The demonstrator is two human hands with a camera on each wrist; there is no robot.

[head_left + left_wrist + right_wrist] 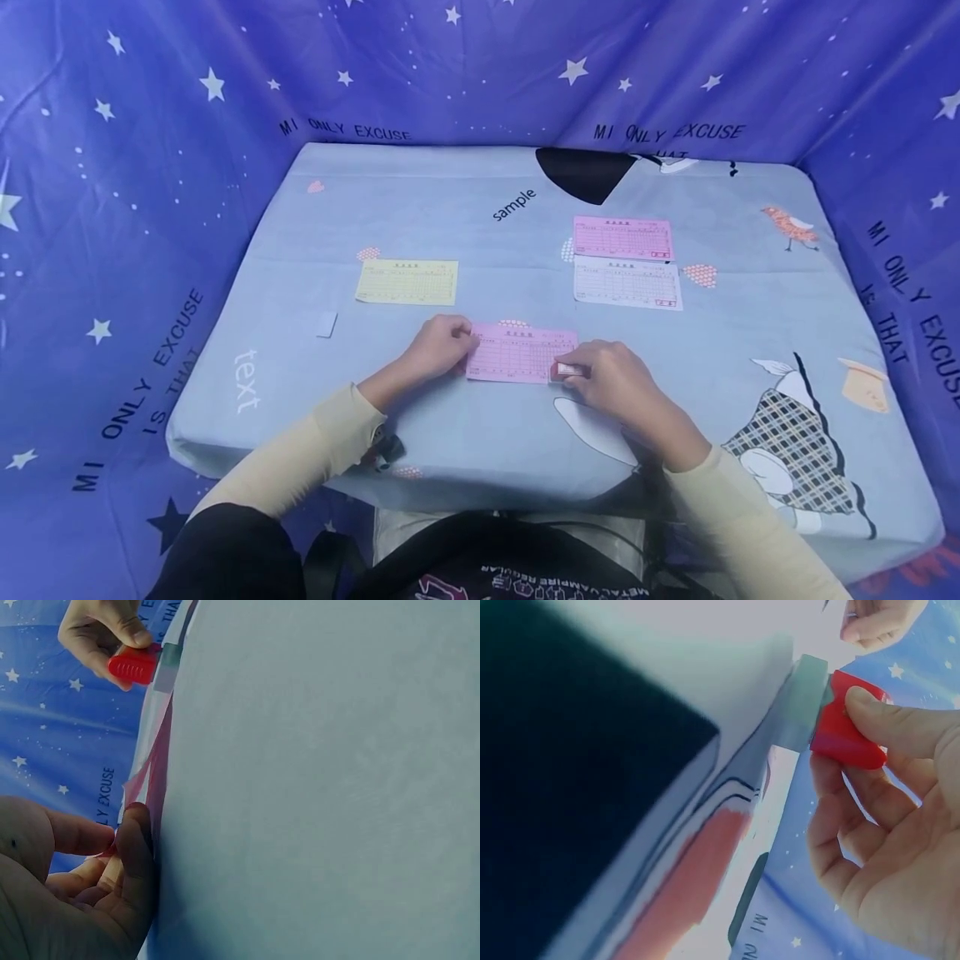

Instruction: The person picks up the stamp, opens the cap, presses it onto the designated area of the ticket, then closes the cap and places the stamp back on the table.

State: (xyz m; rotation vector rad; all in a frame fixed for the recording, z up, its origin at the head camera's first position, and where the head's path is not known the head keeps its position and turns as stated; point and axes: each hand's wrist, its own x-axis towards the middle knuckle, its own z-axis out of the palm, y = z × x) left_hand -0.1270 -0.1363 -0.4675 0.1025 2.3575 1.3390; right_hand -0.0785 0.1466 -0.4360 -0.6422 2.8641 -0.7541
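Observation:
A pink printed slip (510, 353) lies near the front middle of the cloth-covered table. My left hand (441, 343) pinches its left edge between thumb and fingers; in the left wrist view the pink paper (157, 769) bends up a little from the surface near the fingertips. With my right hand (611, 375) I grip a stamp with a red handle (847, 724) and a clear-grey base (802, 701). Its base stands at the slip's lower right corner, seemingly against the paper. The stamp face is hidden.
Farther right, another pink slip (622, 238) lies just above a white slip (627, 283), each with a red mark in its lower right corner. A yellow slip (408, 282) lies to the left, above a small pale block-like piece (326, 325).

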